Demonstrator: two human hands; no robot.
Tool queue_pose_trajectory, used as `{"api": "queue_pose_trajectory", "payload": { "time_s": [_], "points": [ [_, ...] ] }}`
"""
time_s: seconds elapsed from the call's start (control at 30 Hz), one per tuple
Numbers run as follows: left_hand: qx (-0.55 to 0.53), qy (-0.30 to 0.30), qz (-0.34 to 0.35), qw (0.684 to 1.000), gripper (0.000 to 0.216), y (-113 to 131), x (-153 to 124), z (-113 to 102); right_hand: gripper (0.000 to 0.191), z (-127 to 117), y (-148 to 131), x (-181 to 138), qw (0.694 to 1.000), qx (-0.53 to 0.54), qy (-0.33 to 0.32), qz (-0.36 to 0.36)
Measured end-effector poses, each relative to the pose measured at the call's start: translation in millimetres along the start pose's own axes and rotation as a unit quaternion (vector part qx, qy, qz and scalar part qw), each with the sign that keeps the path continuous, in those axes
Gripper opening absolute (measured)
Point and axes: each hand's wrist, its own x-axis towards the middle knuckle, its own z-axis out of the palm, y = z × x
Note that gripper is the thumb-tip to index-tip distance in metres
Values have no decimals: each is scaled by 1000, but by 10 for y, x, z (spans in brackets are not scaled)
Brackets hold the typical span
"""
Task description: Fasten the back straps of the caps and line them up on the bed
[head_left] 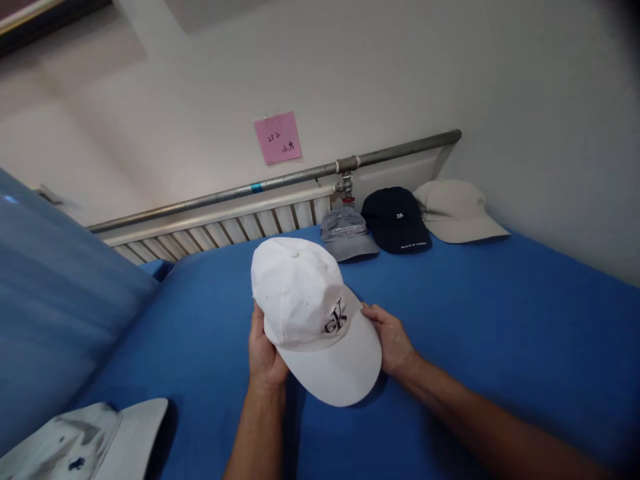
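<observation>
A white baseball cap (pixel 305 300) with black lettering on its front is held between both hands over a blue-covered surface (pixel 210 320). Its brim points down and to the right. My left hand (pixel 265 353) grips the cap's left side near the lower edge, the fingers mostly hidden beneath it. On the other side, my right hand (pixel 393 339) is closed on the right edge of the brim, thumb on top. The cap's inside is out of sight.
Along the wall lie a grey cap (pixel 347 237), a dark navy cap (pixel 395 220) and a beige cap (pixel 457 210). A pale cap (pixel 90 443) sits at the lower left. Behind are a radiator (pixel 225 230), a metal pipe (pixel 300 179) and a pink note (pixel 279 139). Blue curtain (pixel 55 293) hangs left.
</observation>
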Motion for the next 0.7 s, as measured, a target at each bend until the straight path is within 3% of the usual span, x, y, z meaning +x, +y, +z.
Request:
{"api": "queue_pose_trajectory", "payload": {
  "time_s": [0.3, 0.5, 0.63, 0.7],
  "points": [
    [-52, -211, -74, 973, 59, 167, -65, -50, 24, 58, -150, -151, 994, 39, -99, -23],
    [-83, -233, -140, 959, 66, 22, -53, -51, 26, 17, -326, -158, 984, 149, -95, 22],
    [-91, -296, -164, 937, 68, -47, -41, -84, 38, -33, -420, -148, 982, 147, -120, 10],
    [-79, -287, -168, 940, 64, -70, -45, -80, 49, -48, -437, -178, 979, 129, -153, 25]
  ]
}}
